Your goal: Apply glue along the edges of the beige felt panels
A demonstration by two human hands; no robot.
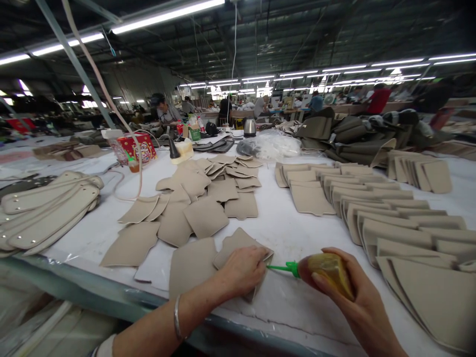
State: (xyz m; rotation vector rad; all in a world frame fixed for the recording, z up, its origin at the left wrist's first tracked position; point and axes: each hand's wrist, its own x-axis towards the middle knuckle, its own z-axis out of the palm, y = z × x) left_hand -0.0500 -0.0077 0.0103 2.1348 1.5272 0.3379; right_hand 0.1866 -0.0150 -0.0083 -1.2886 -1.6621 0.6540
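Note:
My left hand (241, 270) presses down on a beige cut piece (238, 243) near the front edge of the white table (282, 223), its fingers curled over the piece's right edge. My right hand (353, 292) is wrapped round a yellow squeeze bottle (329, 270). The bottle's green nozzle (282, 268) points left and its tip touches the piece's edge by my left fingers. A silver bangle sits on my left wrist.
Several loose beige pieces (208, 203) lie scattered mid-table. Overlapping rows of the same pieces (390, 218) fill the right side. Long beige strips (44, 213) lie at the left. A red box (136, 146), a kettle (249, 127) and seated people are farther back.

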